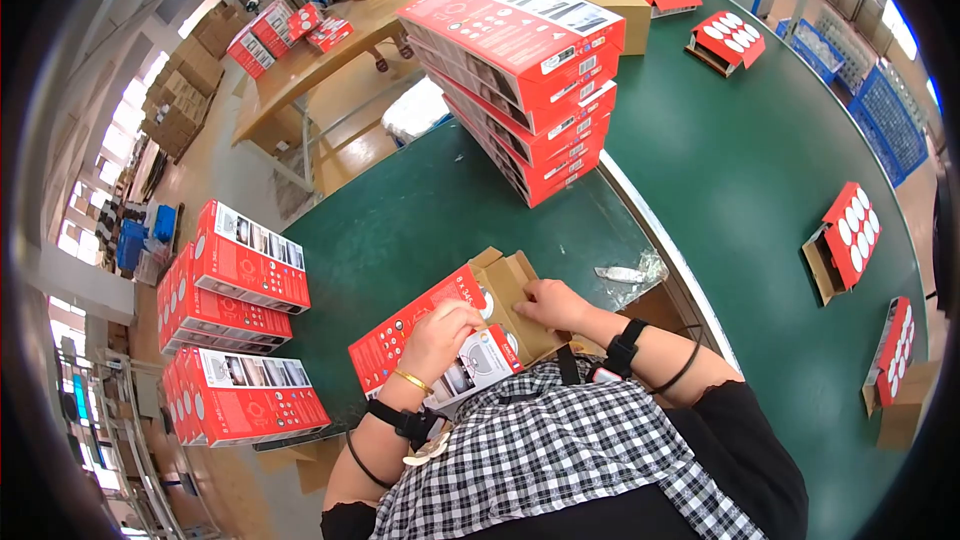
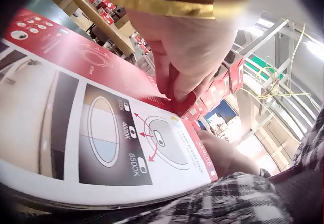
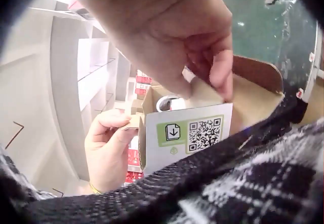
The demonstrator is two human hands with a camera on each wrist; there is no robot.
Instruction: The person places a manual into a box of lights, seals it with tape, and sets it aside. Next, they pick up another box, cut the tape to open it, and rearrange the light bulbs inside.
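Note:
A red and white printed carton (image 1: 415,335) lies on the green table close against the checkered apron, its brown end flaps (image 1: 505,285) standing open. My left hand (image 1: 440,335) lies over the carton's top near that end; in the right wrist view its thumb and fingers pinch a small side flap (image 3: 132,122). At the opening, my right hand (image 1: 552,305) pinches a pale cardboard flap (image 3: 205,95) between thumb and fingers. Just inside the opening shows a white rounded item (image 3: 164,103), mostly hidden by the flaps. A QR code (image 3: 204,135) is printed on the carton's white end panel.
A tall stack of red cartons (image 1: 530,70) stands at the table's far corner. More cartons (image 1: 250,390) are piled at the left edge. Crumpled clear plastic (image 1: 640,270) lies right of the flaps. Beyond a pale rail, opened red cartons (image 1: 845,235) sit on a curved green surface.

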